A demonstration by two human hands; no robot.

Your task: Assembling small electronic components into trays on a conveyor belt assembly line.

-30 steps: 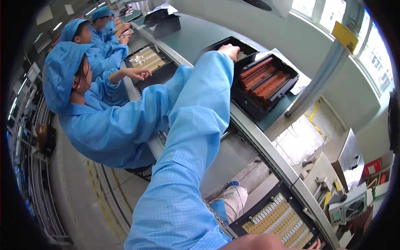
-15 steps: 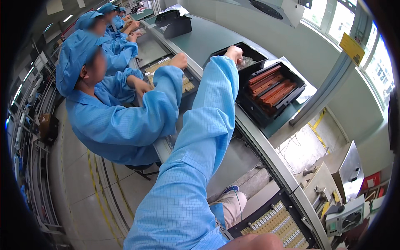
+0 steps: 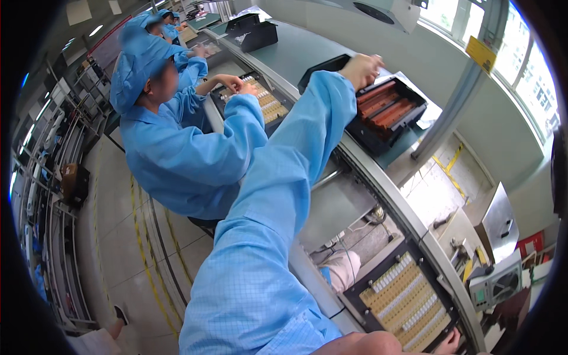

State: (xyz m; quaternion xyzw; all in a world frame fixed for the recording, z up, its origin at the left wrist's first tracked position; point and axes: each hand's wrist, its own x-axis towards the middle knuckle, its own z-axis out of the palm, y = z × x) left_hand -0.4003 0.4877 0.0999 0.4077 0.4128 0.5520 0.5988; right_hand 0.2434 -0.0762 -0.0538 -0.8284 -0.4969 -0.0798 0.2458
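Note:
My left arm, in a blue gridded sleeve, stretches forward over the bench. My left hand [image 3: 362, 71] is raised above the rims of two black bins, with its fingers drawn together. A small pale spot shows at the fingertips, too small to name. Behind the hand is a black bin [image 3: 319, 70], its contents hidden by hand and sleeve. Close by, another black bin [image 3: 370, 135] holds reddish-brown bars [image 3: 387, 109]. At the lower right, the fingers of my right hand [image 3: 451, 342] show beside a black-framed tan tray [image 3: 408, 296] with rows of small white pieces; their grip is unclear.
A co-worker [image 3: 189, 160] in blue sits at the left, both hands over a similar tray [image 3: 272, 111]. More people and black bins [image 3: 260, 35] are farther along the bench. A metal rail [image 3: 408, 207] runs beside my tray. A post [image 3: 455, 100] stands at the right.
My left hand has come up out of the bin of white pieces and moved right. More of my tray and my right fingers now show. The co-worker's hands have come together over their tray.

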